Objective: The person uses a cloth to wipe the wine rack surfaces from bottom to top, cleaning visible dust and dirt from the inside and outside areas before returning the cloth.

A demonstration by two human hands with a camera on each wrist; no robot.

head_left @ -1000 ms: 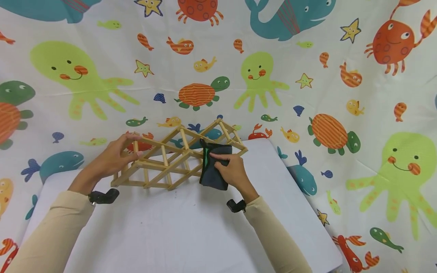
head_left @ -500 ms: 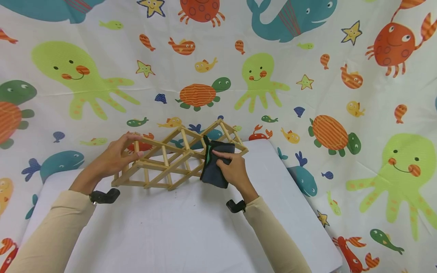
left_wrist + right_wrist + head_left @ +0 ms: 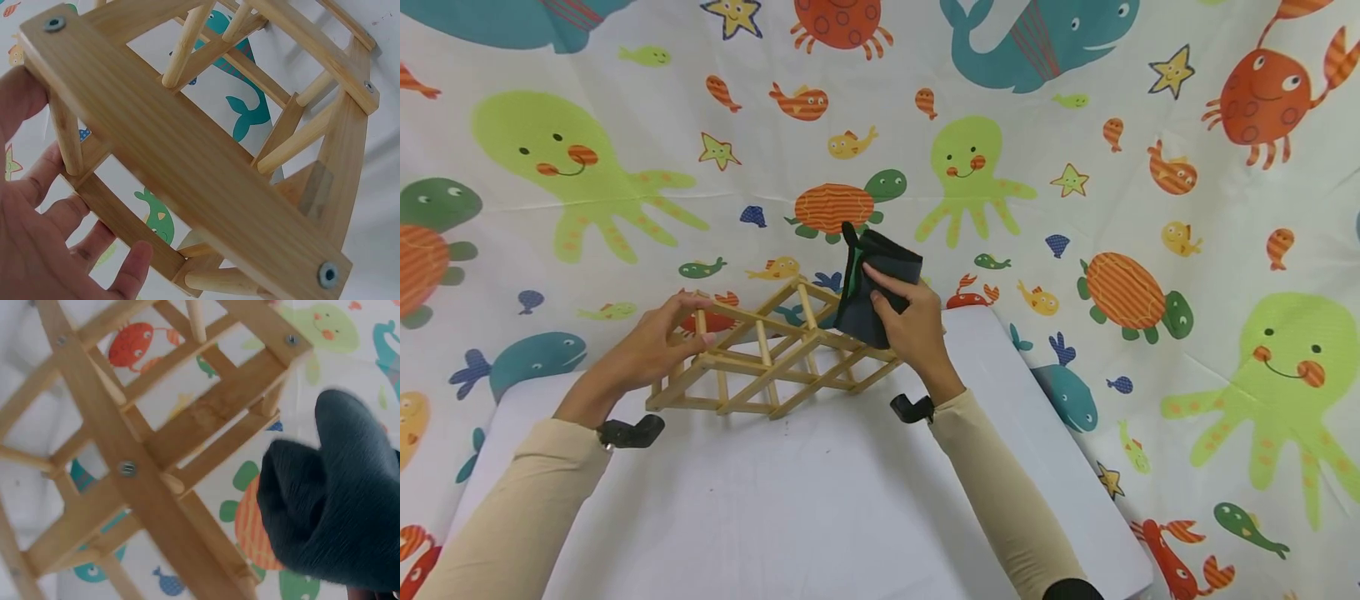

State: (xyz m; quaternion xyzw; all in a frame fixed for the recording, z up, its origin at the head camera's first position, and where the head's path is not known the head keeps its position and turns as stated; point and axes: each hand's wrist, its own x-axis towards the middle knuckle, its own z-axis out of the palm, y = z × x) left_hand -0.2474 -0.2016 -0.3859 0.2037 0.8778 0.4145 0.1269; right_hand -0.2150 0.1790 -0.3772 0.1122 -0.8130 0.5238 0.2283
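Note:
A pale wooden lattice rack [image 3: 811,335] of slats and round dowels stands near the back of the white table. At its left end my left hand [image 3: 651,343] grips the frame. In the left wrist view, that hand's thumb and fingers lie about a corner dowel and a slat, beside a broad bolted slat [image 3: 187,150]. My right hand [image 3: 917,329] holds a folded dark blue-grey cloth [image 3: 865,312] with black edging and a green strip, raised at the rack's right part and hiding some of it. In the right wrist view the bunched cloth [image 3: 356,506] is apart from the bolted slats [image 3: 128,467].
The white table [image 3: 760,508] stretches in front of the rack. Behind it hangs a white curtain [image 3: 745,217] printed with sea animals, close to the rack's back. A small black device [image 3: 632,432] is strapped at my left wrist, another [image 3: 912,408] at my right.
My right hand has lifted the cloth up from the rack's right front, and the cloth has tilted. My left hand has kept its grip, and the rack has stayed put.

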